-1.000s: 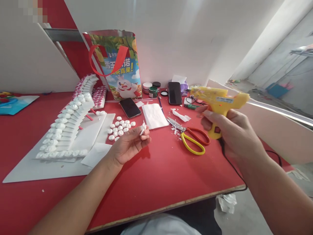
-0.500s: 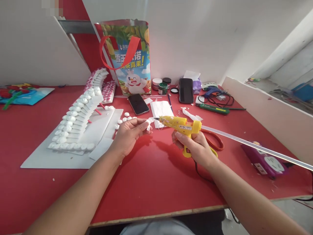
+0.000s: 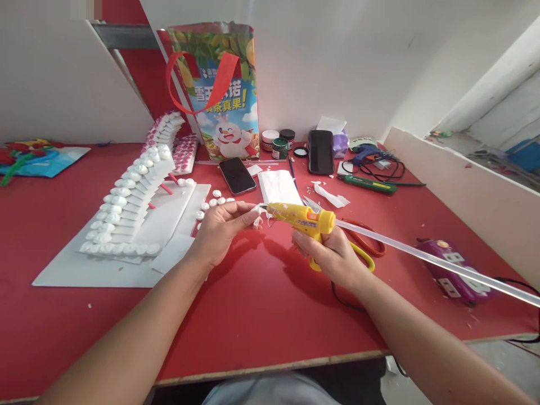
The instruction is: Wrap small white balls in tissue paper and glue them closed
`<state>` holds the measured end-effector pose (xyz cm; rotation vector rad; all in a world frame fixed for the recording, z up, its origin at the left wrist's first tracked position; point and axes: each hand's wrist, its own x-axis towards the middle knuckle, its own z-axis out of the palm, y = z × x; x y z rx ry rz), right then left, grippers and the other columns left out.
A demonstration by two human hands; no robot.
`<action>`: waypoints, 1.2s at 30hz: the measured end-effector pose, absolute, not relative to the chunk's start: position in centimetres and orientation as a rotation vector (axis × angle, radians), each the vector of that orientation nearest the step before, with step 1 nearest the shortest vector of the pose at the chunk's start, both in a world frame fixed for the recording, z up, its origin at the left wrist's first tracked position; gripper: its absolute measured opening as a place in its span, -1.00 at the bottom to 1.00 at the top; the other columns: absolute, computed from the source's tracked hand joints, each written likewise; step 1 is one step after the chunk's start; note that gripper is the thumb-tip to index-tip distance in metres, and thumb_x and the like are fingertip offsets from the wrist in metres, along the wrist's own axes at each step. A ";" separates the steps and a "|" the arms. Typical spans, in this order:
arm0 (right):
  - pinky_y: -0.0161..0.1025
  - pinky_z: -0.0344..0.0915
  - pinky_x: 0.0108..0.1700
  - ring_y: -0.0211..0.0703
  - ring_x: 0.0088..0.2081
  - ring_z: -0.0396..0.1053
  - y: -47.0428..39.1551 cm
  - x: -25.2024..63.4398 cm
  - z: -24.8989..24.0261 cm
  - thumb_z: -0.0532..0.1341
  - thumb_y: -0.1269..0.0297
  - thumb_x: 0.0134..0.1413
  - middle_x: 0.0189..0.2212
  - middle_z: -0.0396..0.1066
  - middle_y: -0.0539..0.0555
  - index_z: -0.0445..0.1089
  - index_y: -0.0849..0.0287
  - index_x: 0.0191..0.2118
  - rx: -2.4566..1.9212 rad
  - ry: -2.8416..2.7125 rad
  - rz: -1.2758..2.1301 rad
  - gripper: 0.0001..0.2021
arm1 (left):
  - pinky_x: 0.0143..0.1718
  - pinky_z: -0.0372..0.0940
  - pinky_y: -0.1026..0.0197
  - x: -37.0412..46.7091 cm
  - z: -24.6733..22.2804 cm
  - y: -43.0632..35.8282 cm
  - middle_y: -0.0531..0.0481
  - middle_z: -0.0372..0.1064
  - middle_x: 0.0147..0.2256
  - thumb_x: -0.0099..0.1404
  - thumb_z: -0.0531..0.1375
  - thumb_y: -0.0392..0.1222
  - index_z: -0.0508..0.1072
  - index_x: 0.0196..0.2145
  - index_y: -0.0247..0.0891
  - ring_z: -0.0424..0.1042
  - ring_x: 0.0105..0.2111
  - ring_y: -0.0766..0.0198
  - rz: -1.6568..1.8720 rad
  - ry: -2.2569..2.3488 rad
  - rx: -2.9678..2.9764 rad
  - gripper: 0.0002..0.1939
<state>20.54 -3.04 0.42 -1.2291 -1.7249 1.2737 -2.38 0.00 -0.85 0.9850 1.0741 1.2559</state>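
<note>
My left hand (image 3: 223, 228) pinches a small rolled strip of white paper (image 3: 257, 214) between thumb and fingers. A yellow hot glue gun (image 3: 300, 218) is gripped in my right hand (image 3: 333, 250), its nozzle right at the paper. A long clear glue stick (image 3: 422, 253) sticks out of the gun's back end. Left of my left hand, several small white paper rosettes (image 3: 205, 206) lie on the table. Farther left, a curved white model (image 3: 126, 194) edged with white rosettes stands on a white board (image 3: 54, 269).
Behind my hands are a stack of white paper (image 3: 278, 187), a phone (image 3: 237, 175), paint jars (image 3: 279, 148) and a colourful bag (image 3: 228, 95). Scissors (image 3: 365, 256) lie just beyond my right hand. A green cutter (image 3: 367, 184) and a purple pouch (image 3: 451, 270) are at the right.
The glue gun has moved left, its nozzle now closer to my left fingertips. The strip's loose end, which stuck out toward the nozzle, now shows less. The camera view has shifted slightly.
</note>
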 end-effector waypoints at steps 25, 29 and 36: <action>-0.28 -0.07 -0.51 -0.35 -0.56 -0.02 -3.4 20.3 1.1 0.09 -0.09 0.29 -0.62 0.03 -0.10 0.05 0.11 -0.51 -1.323 -1.872 1.111 -0.54 | -0.24 0.48 0.16 -2.1 -0.6 -0.1 0.01 0.54 -0.47 0.06 0.51 -0.13 0.63 -0.34 -0.31 0.51 -0.44 0.29 1.262 1.006 0.944 -0.74; -0.28 -0.05 -0.51 -0.34 -0.56 0.00 -3.3 20.2 1.0 0.09 -0.09 0.29 -0.62 0.04 -0.10 0.06 0.11 -0.49 -1.333 -1.850 1.077 -0.55 | -0.24 0.48 0.18 -2.2 -0.5 -0.1 0.02 0.54 -0.47 0.05 0.52 -0.12 0.64 -0.33 -0.31 0.51 -0.46 0.32 1.252 0.998 0.945 -0.73; -0.28 -0.06 -0.51 -0.34 -0.56 0.00 -3.2 20.3 1.0 0.08 -0.07 0.31 -0.61 0.02 -0.09 0.06 0.11 -0.50 -1.306 -1.907 1.029 -0.55 | -0.25 0.47 0.24 -2.1 -0.2 -0.2 0.02 0.55 -0.48 0.04 0.52 -0.12 0.64 -0.37 -0.30 0.52 -0.45 0.33 1.222 0.986 0.961 -0.75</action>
